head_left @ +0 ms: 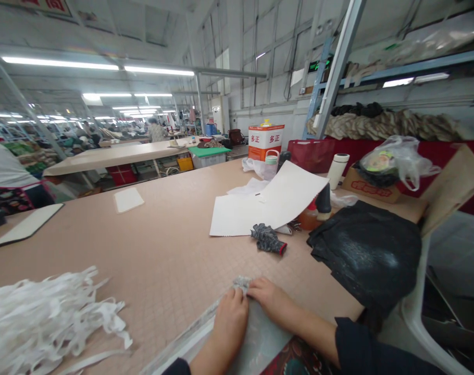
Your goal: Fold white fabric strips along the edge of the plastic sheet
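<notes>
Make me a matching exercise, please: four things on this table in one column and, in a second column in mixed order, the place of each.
Things
1. white strips
2. grey glove
3. black sheet
4. clear plastic

Places
a. under the fingers of the left hand and the right hand
b. heaped at the near left of the table
c. just in front of the white paper
d. spread at the right edge, beside the white chair

Pairs: 1-b, 2-c, 3-d, 4-a
</notes>
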The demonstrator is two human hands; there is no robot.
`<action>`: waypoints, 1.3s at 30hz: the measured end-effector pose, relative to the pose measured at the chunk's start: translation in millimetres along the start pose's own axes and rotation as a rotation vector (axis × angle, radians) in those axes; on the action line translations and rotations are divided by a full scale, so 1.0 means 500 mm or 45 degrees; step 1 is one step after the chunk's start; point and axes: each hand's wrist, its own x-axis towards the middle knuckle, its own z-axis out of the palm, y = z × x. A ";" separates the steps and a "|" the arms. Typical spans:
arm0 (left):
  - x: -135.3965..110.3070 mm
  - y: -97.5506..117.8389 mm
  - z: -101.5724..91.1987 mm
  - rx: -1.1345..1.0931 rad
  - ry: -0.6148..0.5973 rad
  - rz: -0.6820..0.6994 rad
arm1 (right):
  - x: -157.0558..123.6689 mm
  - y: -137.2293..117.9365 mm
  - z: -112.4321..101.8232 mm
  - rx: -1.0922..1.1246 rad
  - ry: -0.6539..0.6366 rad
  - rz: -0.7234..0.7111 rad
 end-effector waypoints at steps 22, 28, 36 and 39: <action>-0.203 -0.157 -0.057 -0.403 -0.132 -0.436 | 0.050 -0.087 0.021 -0.432 -0.229 -0.093; -0.215 -0.150 -0.025 -0.153 -0.085 -0.315 | 0.077 -0.169 0.110 -0.351 -0.124 -0.234; -0.218 -0.160 -0.043 -0.403 -0.107 -0.449 | 0.090 -0.148 0.141 -0.480 -0.022 -0.369; -0.230 -0.170 -0.049 -0.491 -0.089 -0.458 | 0.083 -0.139 0.141 -0.476 -0.013 -0.384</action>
